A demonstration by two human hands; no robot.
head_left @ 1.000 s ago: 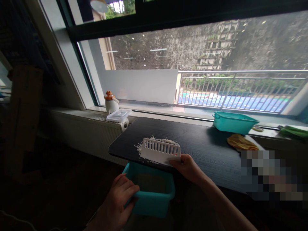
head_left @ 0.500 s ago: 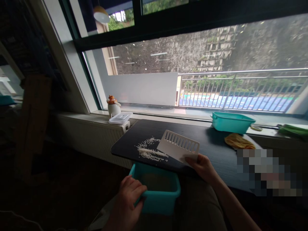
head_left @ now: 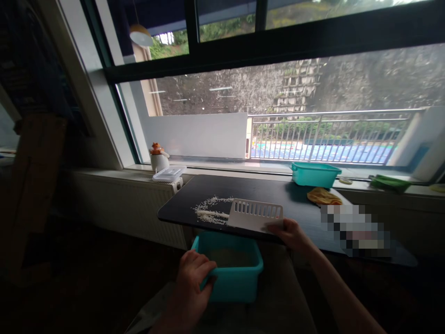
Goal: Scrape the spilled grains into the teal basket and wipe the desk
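My right hand [head_left: 291,234] grips the lower right corner of a white slotted plastic scraper [head_left: 255,215] lying nearly flat on the dark table [head_left: 264,192]. Just left of the scraper lies a scatter of white grains [head_left: 211,211] near the table's front edge. My left hand [head_left: 192,285] is closed on the left rim of a teal plastic bin [head_left: 232,271] held below the table edge, under the grains; the bin holds a layer of pale grains.
A second teal bin [head_left: 314,174] stands at the back of the table, with a yellow cloth [head_left: 324,196] beside it. A clear lidded box [head_left: 169,173] and a small white figurine [head_left: 158,157] sit on the radiator ledge at left. Green items [head_left: 387,183] lie on the windowsill.
The scraper was lifted off the grain pile, moved right, and now lies flatter beside the grains. The view has pulled back and up; my left hand stays on the bin.
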